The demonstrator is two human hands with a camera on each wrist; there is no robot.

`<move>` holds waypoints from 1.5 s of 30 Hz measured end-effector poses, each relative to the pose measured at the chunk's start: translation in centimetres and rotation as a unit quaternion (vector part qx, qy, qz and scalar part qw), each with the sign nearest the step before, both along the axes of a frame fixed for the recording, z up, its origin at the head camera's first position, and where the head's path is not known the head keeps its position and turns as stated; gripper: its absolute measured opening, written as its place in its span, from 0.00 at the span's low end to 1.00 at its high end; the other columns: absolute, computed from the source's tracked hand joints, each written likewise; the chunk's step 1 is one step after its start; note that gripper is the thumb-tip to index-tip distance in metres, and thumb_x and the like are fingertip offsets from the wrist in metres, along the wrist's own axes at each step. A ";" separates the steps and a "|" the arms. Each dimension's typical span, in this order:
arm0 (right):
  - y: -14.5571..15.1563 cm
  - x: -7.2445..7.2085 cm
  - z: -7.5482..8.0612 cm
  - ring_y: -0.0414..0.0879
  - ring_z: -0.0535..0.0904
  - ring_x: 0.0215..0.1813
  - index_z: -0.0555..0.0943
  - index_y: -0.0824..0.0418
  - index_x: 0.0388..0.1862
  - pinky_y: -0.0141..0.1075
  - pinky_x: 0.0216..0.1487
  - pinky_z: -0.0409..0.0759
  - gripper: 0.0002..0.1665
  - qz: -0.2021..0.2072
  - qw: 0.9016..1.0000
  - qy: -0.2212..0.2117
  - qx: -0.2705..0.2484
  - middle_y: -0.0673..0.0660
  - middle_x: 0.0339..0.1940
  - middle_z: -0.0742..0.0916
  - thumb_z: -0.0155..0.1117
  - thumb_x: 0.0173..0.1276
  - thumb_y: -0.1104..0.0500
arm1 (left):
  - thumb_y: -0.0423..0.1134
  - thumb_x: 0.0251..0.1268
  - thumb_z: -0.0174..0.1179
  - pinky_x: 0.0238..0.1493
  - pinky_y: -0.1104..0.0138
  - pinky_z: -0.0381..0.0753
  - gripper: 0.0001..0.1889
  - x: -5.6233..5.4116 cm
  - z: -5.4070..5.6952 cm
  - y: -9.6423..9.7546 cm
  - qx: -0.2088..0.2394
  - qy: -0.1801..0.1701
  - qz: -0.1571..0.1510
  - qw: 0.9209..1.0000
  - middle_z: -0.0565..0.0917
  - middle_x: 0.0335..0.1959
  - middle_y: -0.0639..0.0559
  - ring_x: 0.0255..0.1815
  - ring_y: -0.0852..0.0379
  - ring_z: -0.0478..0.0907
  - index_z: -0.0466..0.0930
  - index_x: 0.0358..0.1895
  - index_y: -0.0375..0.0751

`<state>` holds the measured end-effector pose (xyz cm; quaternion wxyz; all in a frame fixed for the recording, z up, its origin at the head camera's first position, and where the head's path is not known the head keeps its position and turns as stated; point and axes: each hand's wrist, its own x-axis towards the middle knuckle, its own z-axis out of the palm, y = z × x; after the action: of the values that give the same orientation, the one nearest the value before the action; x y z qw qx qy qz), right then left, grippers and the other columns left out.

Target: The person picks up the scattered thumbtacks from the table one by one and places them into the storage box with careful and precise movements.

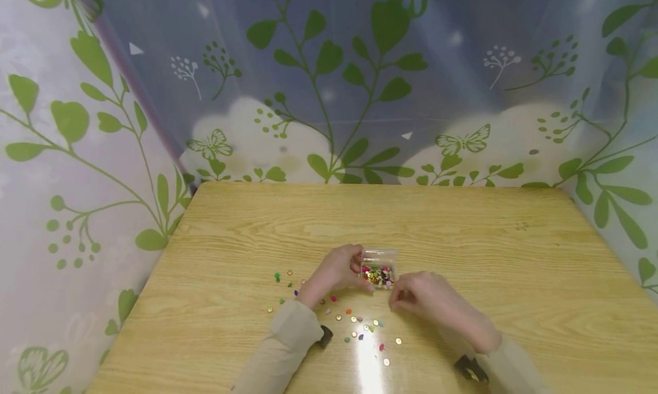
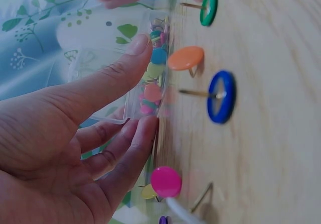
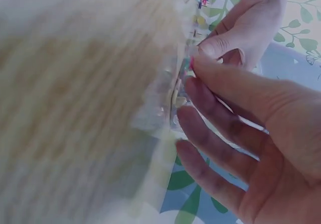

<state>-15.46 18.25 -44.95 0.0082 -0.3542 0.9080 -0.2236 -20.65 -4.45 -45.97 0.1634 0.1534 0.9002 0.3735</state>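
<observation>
A small clear plastic box (image 1: 381, 287) full of colourful thumbtacks (image 1: 377, 275) stands on the table with its hinged lid (image 1: 380, 256) raised at the back. My left hand (image 1: 336, 271) holds it from the left, thumb along the near side and fingers at the side wall. Close to the box's near right corner is my right hand (image 1: 426, 297), thumb and forefinger drawn together. In the right wrist view a pink thumbtack (image 3: 191, 62), partly hidden, shows at those fingertips; the other fingers are spread loosely.
Loose thumbtacks lie scattered on the wooden table (image 1: 257, 222), left of and in front of the box. Among them are a green one (image 1: 277, 277), an orange one (image 1: 348, 311) and a blue one (image 2: 221, 97). A leaf-patterned curtain (image 1: 329, 97) hangs behind the table.
</observation>
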 end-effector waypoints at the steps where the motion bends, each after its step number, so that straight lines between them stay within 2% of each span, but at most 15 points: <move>1: -0.1 -0.1 0.1 0.29 0.77 0.28 0.86 0.51 0.29 0.25 0.30 0.78 0.07 -0.012 1.000 0.016 0.003 0.42 0.27 0.87 0.77 0.59 0.62 | 0.44 0.39 0.84 0.45 0.68 0.81 0.36 0.0 0.0 0.0 0.000 0.001 -0.001 1.000 0.81 0.42 0.56 0.42 0.60 0.78 0.78 0.56 0.41; 4: -0.4 -0.6 0.5 0.29 0.73 0.24 0.86 0.52 0.29 0.24 0.25 0.73 0.06 -0.053 0.997 0.050 0.006 0.43 0.25 0.87 0.77 0.59 0.61 | 0.45 0.40 0.84 0.44 0.68 0.80 0.34 -0.1 -0.1 0.0 0.000 0.004 -0.004 1.000 0.81 0.42 0.56 0.42 0.60 0.78 0.79 0.53 0.42; 9: -1.3 -1.2 0.9 0.29 0.68 0.20 0.86 0.53 0.29 0.25 0.20 0.68 0.06 -0.093 0.993 0.067 -0.014 0.45 0.25 0.87 0.78 0.58 0.60 | 0.45 0.40 0.84 0.43 0.68 0.80 0.32 -0.1 -0.1 -0.1 -0.001 0.004 -0.005 1.000 0.80 0.41 0.57 0.41 0.60 0.77 0.79 0.51 0.44; 16: -2.7 -2.0 1.1 0.30 0.69 0.19 0.88 0.53 0.30 0.25 0.18 0.65 0.06 -0.111 0.987 0.108 -0.026 0.46 0.24 0.87 0.79 0.57 0.61 | 0.46 0.40 0.84 0.39 0.68 0.79 0.28 -0.1 0.0 -0.1 -0.003 0.017 -0.016 1.000 0.80 0.38 0.56 0.38 0.59 0.75 0.79 0.45 0.45; 22: -3.6 -2.6 1.1 0.34 0.73 0.18 0.90 0.56 0.33 0.24 0.17 0.65 0.05 -0.118 0.983 0.141 -0.031 0.50 0.26 0.89 0.79 0.58 0.60 | 0.47 0.40 0.84 0.41 0.69 0.79 0.30 -0.1 0.0 0.0 -0.009 0.020 -0.017 1.000 0.81 0.41 0.56 0.40 0.60 0.77 0.80 0.49 0.46; 27: -3.4 -2.4 0.9 0.35 0.76 0.19 0.91 0.56 0.35 0.24 0.16 0.65 0.06 -0.115 0.982 0.145 -0.041 0.52 0.29 0.91 0.79 0.58 0.62 | 0.46 0.40 0.84 0.41 0.69 0.79 0.30 -0.1 0.2 0.1 -0.010 0.016 -0.018 1.000 0.81 0.40 0.56 0.39 0.60 0.76 0.80 0.49 0.45; 31: -2.8 -1.8 0.9 0.34 0.77 0.21 0.90 0.55 0.35 0.24 0.18 0.66 0.07 -0.114 0.984 0.132 -0.045 0.50 0.30 0.90 0.78 0.58 0.62 | 0.45 0.40 0.84 0.41 0.68 0.79 0.31 0.0 0.4 0.1 -0.005 0.013 -0.016 1.000 0.81 0.40 0.55 0.39 0.59 0.76 0.80 0.50 0.44; 35: -2.1 -1.1 1.1 0.33 0.75 0.22 0.90 0.54 0.36 0.23 0.19 0.67 0.08 -0.093 0.988 0.119 -0.038 0.48 0.29 0.89 0.79 0.57 0.62 | 0.44 0.40 0.83 0.43 0.68 0.80 0.32 0.1 0.4 0.0 0.005 0.008 -0.014 1.000 0.82 0.42 0.54 0.41 0.59 0.77 0.80 0.52 0.43; 40: -1.2 0.2 1.2 0.30 0.77 0.26 0.88 0.51 0.34 0.23 0.24 0.73 0.10 -0.022 0.993 0.109 -0.048 0.43 0.29 0.88 0.79 0.56 0.62 | 0.42 0.40 0.84 0.46 0.67 0.81 0.33 0.2 0.3 0.0 0.016 -0.003 -0.003 1.000 0.82 0.46 0.53 0.44 0.58 0.79 0.80 0.54 0.43; 45: -0.5 1.7 1.0 0.27 0.75 0.29 0.87 0.50 0.34 0.22 0.29 0.77 0.09 0.060 0.996 0.043 -0.054 0.41 0.32 0.87 0.78 0.57 0.62 | 0.44 0.39 0.84 0.47 0.67 0.81 0.34 0.2 0.3 0.0 0.012 -0.009 0.004 1.000 0.82 0.46 0.53 0.45 0.58 0.79 0.80 0.54 0.43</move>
<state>-13.73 17.78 -43.92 -0.0364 -0.4170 0.8714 -0.2560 -20.45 -4.46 -45.71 0.1676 0.1482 0.8947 0.3867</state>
